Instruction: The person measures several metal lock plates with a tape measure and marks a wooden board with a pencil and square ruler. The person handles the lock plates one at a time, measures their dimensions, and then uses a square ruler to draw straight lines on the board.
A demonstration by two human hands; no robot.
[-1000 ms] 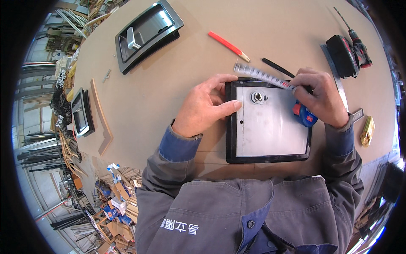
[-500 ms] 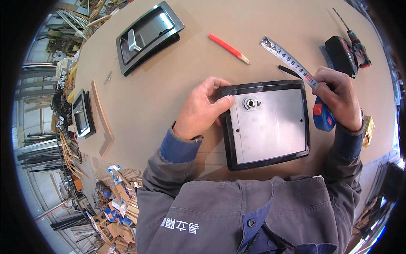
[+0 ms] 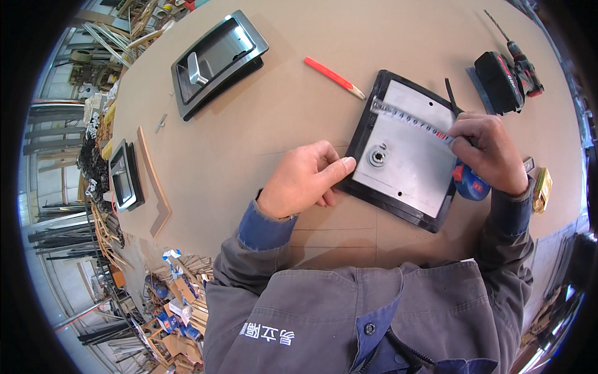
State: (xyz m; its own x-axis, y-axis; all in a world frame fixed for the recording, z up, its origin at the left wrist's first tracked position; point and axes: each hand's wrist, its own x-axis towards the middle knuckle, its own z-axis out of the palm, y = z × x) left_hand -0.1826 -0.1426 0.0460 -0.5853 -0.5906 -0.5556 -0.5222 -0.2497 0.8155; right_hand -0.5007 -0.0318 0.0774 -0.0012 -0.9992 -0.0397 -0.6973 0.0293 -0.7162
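Clenched around a blue tape measure (image 3: 471,184), the right hand (image 3: 489,149) sits at the right side of a metal panel (image 3: 414,168). Out of this fist runs the blade (image 3: 411,117), slanting up and left across the upper part of the panel; its end lies over the left stretch of the black rim (image 3: 391,205), and whether it touches there I cannot tell. Its markings are partly blurred.

At the panel's left edge is the left hand (image 3: 305,174), thumb tip against the rim and the other fingers curled below; whether it pinches the rim or only touches it, I cannot tell.

The panel lies askew on the brown table (image 3: 280,87), between the two hands, pale face up. A round fitting (image 3: 377,156) stands near its left side, with one small dark hole near the top and another near the bottom.

Beyond the panel, to the left, lies a red pencil (image 3: 334,78); a thin black stick (image 3: 451,93) pokes out near the right hand. Farther right is a drill (image 3: 526,71), and nearer, a yellow packet (image 3: 542,191). At the left are a big latch (image 3: 221,62), a small latch (image 3: 124,177) and a bent wooden strip (image 3: 151,177).
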